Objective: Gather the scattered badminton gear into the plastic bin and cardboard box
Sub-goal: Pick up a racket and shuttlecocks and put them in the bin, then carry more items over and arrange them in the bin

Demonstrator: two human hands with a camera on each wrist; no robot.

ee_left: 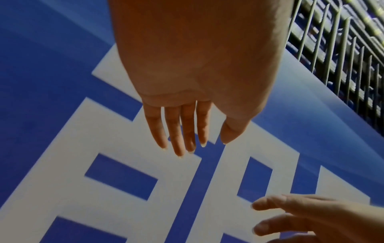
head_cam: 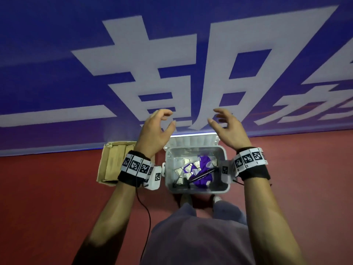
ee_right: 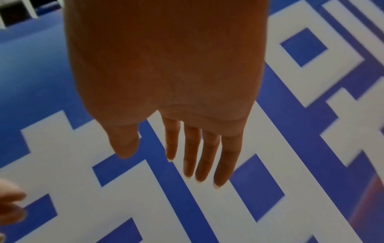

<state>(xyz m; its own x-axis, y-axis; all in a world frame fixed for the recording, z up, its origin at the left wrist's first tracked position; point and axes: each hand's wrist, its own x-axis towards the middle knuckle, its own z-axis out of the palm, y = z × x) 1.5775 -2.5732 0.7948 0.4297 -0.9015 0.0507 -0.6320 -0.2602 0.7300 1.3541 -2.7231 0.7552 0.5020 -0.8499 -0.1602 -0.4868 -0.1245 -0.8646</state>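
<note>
A grey plastic bin (head_cam: pixel 223 159) stands on the red floor with its lid (head_cam: pixel 193 140) hinged open at the back. Inside lie several white shuttlecocks (head_cam: pixel 179 171), a purple cloth (head_cam: pixel 204 163) and a black racket handle (head_cam: pixel 204 175). Left of it sits an open cardboard box (head_cam: pixel 110 163). My left hand (head_cam: pixel 162 121) and right hand (head_cam: pixel 221 121) hover raised above the bin, both empty with relaxed fingers. In the left wrist view my left hand (ee_left: pixel 193 144) shows straight fingers (ee_left: pixel 178 139); in the right wrist view my right hand (ee_right: pixel 187 162) does too.
A blue banner (head_cam: pixel 57 54) with large white characters fills the wall behind the containers. A metal fence (ee_left: pixel 343 49) shows beyond it in the left wrist view. My feet (head_cam: pixel 215 199) stand just in front of the bin. A cable (head_cam: pixel 147 217) hangs from my left wrist.
</note>
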